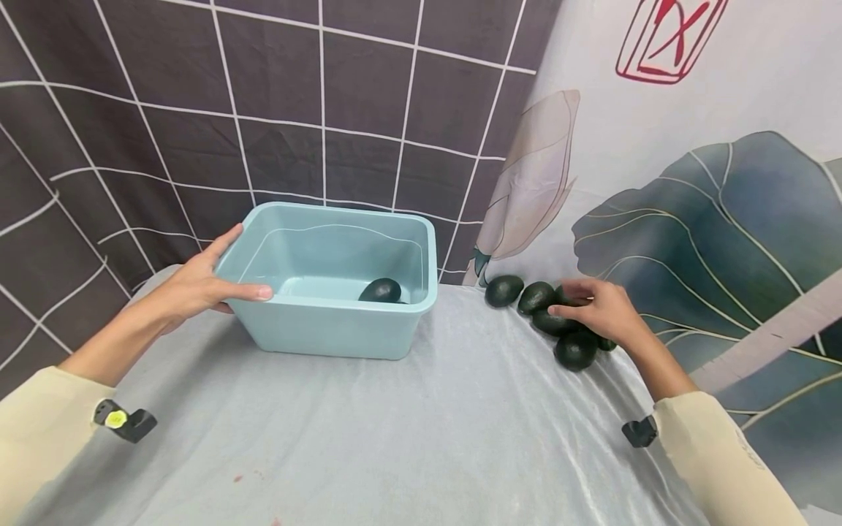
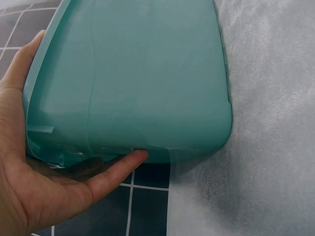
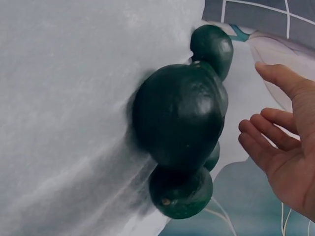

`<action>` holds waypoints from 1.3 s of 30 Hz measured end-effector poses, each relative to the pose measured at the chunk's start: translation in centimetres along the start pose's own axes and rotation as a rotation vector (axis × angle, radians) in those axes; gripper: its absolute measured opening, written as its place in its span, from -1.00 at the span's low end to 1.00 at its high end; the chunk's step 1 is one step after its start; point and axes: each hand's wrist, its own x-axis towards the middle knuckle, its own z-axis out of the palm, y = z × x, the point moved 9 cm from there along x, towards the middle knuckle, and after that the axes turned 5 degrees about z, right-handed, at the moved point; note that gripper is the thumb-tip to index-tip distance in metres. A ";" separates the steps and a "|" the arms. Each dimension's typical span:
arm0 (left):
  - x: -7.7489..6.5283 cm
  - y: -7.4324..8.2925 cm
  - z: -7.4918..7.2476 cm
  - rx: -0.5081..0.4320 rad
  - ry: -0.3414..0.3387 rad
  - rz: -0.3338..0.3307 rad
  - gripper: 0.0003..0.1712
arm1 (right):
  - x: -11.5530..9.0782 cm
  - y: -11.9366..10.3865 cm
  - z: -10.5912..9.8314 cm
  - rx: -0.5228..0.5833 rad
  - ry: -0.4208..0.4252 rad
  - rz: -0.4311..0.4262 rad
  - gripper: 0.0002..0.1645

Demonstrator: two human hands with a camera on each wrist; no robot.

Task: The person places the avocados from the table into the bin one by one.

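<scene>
A light blue plastic bin (image 1: pixel 329 330) stands on the cloth-covered table, and one dark green avocado (image 1: pixel 381 291) lies inside it. My left hand (image 1: pixel 197 286) grips the bin's left end, thumb on the front rim; the left wrist view shows the fingers spread around the bin wall (image 2: pixel 152 73). Over at the right, several avocados (image 1: pixel 576 352) sit in a cluster. Just above them hovers my right hand (image 1: pixel 601 310). Seen from the right wrist, that hand (image 3: pixel 290 142) has thumb and fingers apart, nothing between them, beside the nearest avocado (image 3: pixel 179 115).
A pale grey cloth (image 1: pixel 395 438) covers the table. Behind the bin hangs a dark sheet (image 1: pixel 276 88) with a white grid. A pale sheet with large leaf prints (image 1: pixel 691 212) borders the avocados on the right.
</scene>
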 end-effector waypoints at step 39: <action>0.1 0.0 0.0 0.019 0.001 0.001 0.56 | 0.6 0.5 2.1 -0.267 -0.029 -0.127 -0.23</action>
